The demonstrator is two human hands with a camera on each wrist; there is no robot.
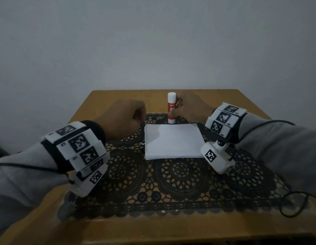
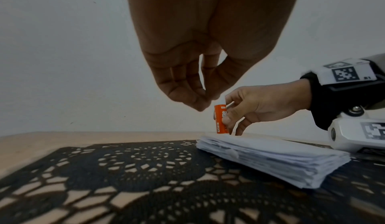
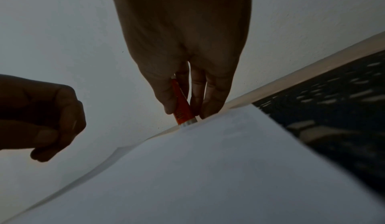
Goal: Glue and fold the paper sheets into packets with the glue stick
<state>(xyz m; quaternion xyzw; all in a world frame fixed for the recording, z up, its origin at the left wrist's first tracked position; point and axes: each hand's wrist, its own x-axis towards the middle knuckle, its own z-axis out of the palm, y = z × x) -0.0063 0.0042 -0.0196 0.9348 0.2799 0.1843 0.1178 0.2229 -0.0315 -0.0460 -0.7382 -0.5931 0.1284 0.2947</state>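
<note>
The right hand pinches the standing glue stick at twelve o'clock of the paper stack, the left hand curls empty; next, pull off the cap.

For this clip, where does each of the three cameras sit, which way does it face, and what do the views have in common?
Head: worn on the head, facing forward and down at the table; shows both sleeved arms, the left hand and the right hand.
Left wrist: low over the black lace mat, looking along the left hand's curled fingers toward the paper stack.
Right wrist: tilted, looking along the right hand's fingers that grip the glue stick.
Shared: all three show both hands, the upright glue stick and the paper stack.
</note>
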